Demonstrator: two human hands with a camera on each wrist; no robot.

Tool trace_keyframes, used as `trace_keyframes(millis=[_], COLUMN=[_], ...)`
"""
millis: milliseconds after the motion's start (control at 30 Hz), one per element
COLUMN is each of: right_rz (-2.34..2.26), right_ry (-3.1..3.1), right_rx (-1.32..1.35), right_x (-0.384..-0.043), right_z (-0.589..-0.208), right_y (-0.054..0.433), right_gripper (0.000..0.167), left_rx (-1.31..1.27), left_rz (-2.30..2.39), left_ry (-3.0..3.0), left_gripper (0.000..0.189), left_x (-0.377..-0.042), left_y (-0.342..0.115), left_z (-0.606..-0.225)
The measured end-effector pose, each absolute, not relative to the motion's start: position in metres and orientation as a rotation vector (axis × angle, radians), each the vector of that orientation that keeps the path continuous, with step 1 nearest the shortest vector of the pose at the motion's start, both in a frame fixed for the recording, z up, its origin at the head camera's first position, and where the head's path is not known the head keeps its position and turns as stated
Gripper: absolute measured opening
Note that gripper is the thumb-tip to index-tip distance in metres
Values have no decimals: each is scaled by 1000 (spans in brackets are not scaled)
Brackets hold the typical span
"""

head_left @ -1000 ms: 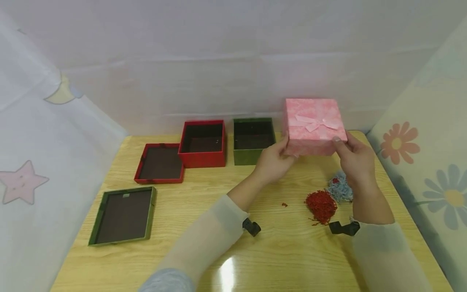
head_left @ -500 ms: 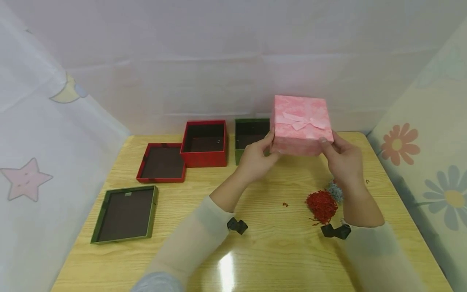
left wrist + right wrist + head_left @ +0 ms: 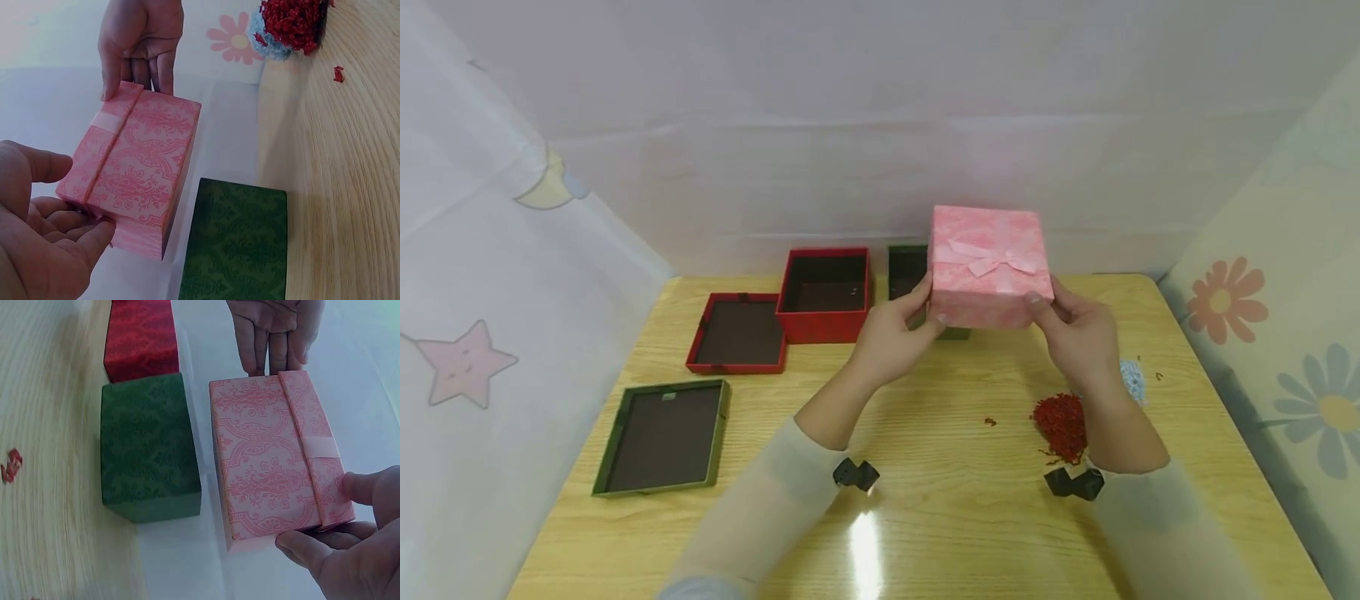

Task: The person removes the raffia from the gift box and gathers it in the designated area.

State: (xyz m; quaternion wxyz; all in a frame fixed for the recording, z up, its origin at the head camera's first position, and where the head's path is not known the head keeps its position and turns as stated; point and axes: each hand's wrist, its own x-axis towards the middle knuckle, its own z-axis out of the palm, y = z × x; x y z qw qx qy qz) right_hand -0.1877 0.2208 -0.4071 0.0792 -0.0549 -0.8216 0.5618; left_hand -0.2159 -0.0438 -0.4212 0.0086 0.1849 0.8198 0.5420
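A pink gift box (image 3: pixel 988 304) with its lid on and a ribbon bow (image 3: pixel 996 258) on top is held up above the back of the table. My left hand (image 3: pixel 891 337) grips its left side, and my right hand (image 3: pixel 1081 337) grips the right side with the thumb at the front corner. Both wrist views show fingers beneath the box and thumbs near the lid (image 3: pixel 322 478). Partly behind it in the head view stands an open green box (image 3: pixel 906 271); the right wrist view shows its patterned green wall (image 3: pixel 150 444) apart from the pink one.
An open red box (image 3: pixel 820 327) stands left of the green one. Beside it lie an upturned red lid (image 3: pixel 741 333) and an upturned green lid (image 3: pixel 662 437). Red shredded paper (image 3: pixel 1060 425) and blue shredded paper (image 3: pixel 1132 381) lie at right, with stray red bits (image 3: pixel 990 422).
Both hands have carried the pink gift box leftward, from the right of the green box to partly in front of it in the head view. The grip looks the same.
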Motion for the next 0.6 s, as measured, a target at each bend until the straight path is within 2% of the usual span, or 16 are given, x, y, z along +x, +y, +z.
trace_keyframes(millis=[167, 600], right_rz=[1659, 1555], right_ry=[-2499, -2561], right_rx=[-125, 11], right_x=[-183, -165], right_z=[-410, -414], right_y=[211, 186], right_gripper=[74, 68], left_rx=[540, 404], left_rz=[1746, 1841], left_ry=[2562, 2546], left_gripper=[61, 47], left_x=[-208, -184], left_y=[-58, -94], left_z=[-422, -428])
